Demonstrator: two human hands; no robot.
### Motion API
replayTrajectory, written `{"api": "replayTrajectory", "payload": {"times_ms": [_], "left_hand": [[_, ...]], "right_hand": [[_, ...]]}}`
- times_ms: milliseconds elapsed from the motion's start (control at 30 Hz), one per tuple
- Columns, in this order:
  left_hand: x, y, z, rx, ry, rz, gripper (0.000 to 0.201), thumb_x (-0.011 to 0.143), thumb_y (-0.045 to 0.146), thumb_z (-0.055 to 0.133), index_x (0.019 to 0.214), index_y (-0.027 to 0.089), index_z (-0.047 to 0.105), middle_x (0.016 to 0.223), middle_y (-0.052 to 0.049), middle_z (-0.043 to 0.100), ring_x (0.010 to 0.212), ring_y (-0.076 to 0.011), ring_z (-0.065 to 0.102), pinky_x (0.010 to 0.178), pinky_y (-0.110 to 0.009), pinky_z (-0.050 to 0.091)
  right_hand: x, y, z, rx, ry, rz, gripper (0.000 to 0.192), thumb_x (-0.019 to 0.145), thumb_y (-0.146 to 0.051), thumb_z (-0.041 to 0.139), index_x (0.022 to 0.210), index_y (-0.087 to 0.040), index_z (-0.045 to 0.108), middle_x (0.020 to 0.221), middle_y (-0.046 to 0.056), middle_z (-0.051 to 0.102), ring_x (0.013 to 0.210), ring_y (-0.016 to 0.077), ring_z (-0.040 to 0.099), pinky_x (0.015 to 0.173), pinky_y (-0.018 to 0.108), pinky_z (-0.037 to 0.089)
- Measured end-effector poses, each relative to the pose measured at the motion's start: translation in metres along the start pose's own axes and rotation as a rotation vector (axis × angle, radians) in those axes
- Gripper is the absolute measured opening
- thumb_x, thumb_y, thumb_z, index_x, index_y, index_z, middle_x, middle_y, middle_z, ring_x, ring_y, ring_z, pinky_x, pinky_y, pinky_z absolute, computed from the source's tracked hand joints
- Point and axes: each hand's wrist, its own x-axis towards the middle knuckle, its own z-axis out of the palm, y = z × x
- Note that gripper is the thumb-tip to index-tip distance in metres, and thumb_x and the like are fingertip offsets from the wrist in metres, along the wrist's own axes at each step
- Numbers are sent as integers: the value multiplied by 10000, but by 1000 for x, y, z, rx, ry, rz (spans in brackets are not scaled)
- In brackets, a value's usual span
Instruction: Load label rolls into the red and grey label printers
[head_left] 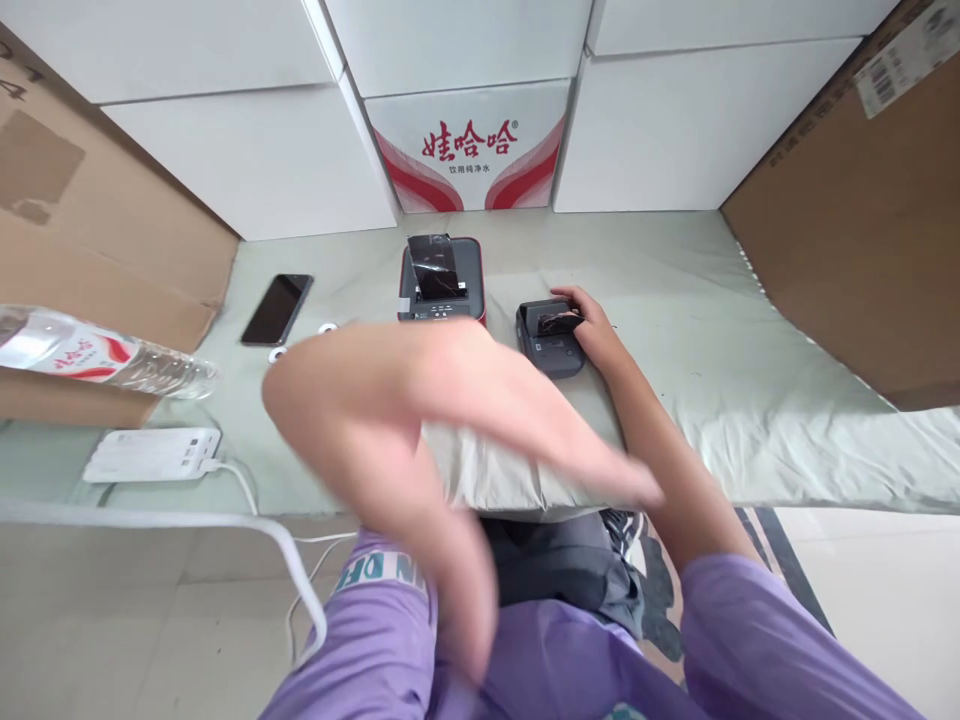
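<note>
1. I see the surface (675, 300) draped in pale green cloth, walled at the back by white cartons; the one with red lettering (470, 150) stands straight behind the red-edged printer (442, 285), my landmark here.
2. Brown cardboard sheets lean well to the left (97, 250) and right (862, 220) of that printer.
3. My left hand (420, 420) is raised close to the camera, in front of the red-edged printer, blurred, fingers spread wide and holding nothing.
4. A water bottle (105, 355) lies on its side far left of the printer, with a white power strip (152, 455) nearer me below it, its cable trailing off the edge.
5. My right hand (592, 330) rests just right of the printer, fingers loosely curled against the small dark printer (550, 338), touching its right side and top rather than clamping it.
6. I judge the step goes best if the right hand steadies that small unit by its body, clear of the dark flap (559, 322) at its top, while the left comes down out of my view.
7. A black phone (277, 308) lies left of the red-edged printer, two small white rings (279, 354) just nearer me.
</note>
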Motion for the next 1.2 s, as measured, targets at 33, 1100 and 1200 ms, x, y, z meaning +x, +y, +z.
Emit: {"api": "replayTrajectory", "payload": {"times_ms": [33, 1100, 1200], "left_hand": [[6, 4, -8, 170, 62, -40, 460, 710, 544, 951, 1102, 349, 813, 954, -46, 796, 1051, -340, 802, 792, -405, 691], [75, -104, -130, 540, 336, -474, 275, 673, 313, 887, 698, 236, 625, 624, -16, 627, 647, -189, 613, 620, -300, 408], [75, -101, -131, 626, 325, -340, 134, 729, 317, 806, 793, 231, 725, 773, -45, 733, 720, -188, 631, 663, -299, 457]], "right_hand": [[0, 1, 0, -4, 0, -3, 479, 756, -332, 619, 1228, -276, 674, 1311, 84, 737, 1283, 334, 634, 1207, 536, 460], [-1, 3, 4, 5, 12, 27, 441, 792, -344, 604, 1220, -275, 684, 1289, 74, 726, 1222, 332, 655, 1175, 537, 473], [-1, 2, 3, -2, 6, 30, 452, 784, -344, 605, 1223, -267, 681, 1314, 81, 718, 1240, 335, 648, 1187, 543, 461]]}}
